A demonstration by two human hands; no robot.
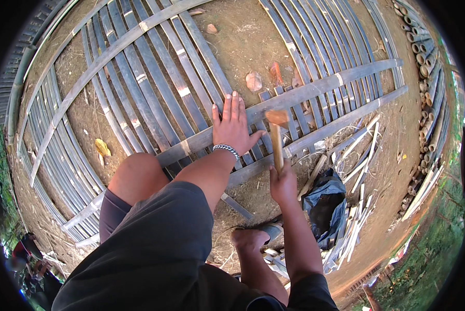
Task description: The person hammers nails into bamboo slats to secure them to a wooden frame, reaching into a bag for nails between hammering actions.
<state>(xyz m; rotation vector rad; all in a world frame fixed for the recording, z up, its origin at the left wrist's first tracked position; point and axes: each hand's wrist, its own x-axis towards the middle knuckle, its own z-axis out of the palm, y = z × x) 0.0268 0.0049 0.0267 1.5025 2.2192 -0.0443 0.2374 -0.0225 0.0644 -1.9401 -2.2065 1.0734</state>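
Bare soil opens between two banks of slats, beyond the crosspiece's edge. The left hand lies flat on the crosspiece, fingers slightly spread; the right hand, apart from it, grips the hammer by its wooden handle, near the crosspiece. Slats: narrow, flat bamboo, dark grey, pale at the nodes.

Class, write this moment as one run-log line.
left hand: palm down on bamboo slats | right hand: gripping hammer | nearby: dark bag
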